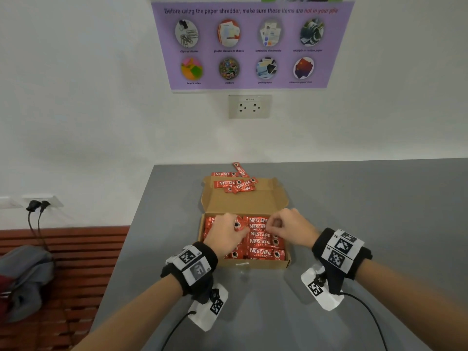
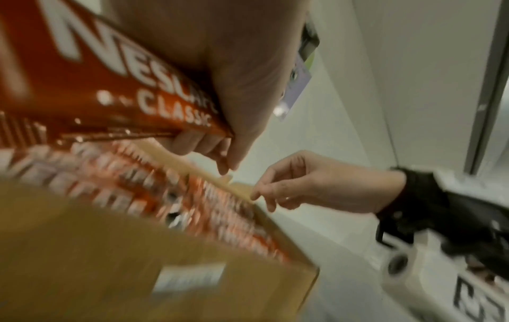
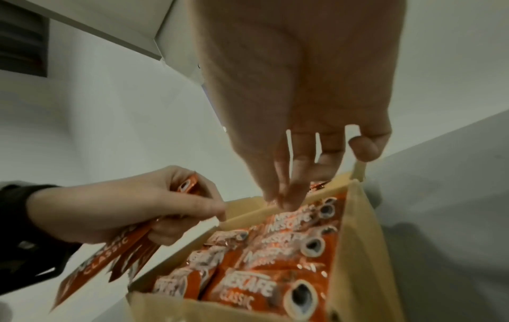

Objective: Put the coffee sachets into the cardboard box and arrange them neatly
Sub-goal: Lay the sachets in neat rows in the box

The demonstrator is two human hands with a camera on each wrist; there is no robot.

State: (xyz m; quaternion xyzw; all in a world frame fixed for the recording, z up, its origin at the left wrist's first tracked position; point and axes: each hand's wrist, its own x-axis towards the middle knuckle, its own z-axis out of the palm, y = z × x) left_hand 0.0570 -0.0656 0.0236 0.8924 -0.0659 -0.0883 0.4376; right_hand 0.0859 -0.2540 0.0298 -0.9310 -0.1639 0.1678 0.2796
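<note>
An open cardboard box (image 1: pixel 253 264) sits on the grey table (image 1: pixel 367 211), filled with rows of red Nescafe sachets (image 1: pixel 260 243). My left hand (image 1: pixel 225 234) hovers over the box's left half and grips a bundle of sachets (image 2: pixel 110 87), seen fanning out below the fist (image 3: pixel 123 246). My right hand (image 1: pixel 286 225) is over the far right rows. Its fingertips (image 3: pixel 286 196) point down and touch a sachet by the back wall, with nothing held. More loose sachets (image 1: pixel 234 184) lie on the opened lid (image 1: pixel 243 201), and two (image 1: pixel 240 169) lie on the table behind it.
The table's left edge (image 1: pixel 131 224) runs close beside the box, and a red slatted bench (image 1: pixel 76 262) with a grey bag (image 1: pixel 25 279) stands beyond it. A white wall with a socket (image 1: pixel 249 106) and a purple poster (image 1: pixel 250 44) closes the back. Cables trail from both wrists.
</note>
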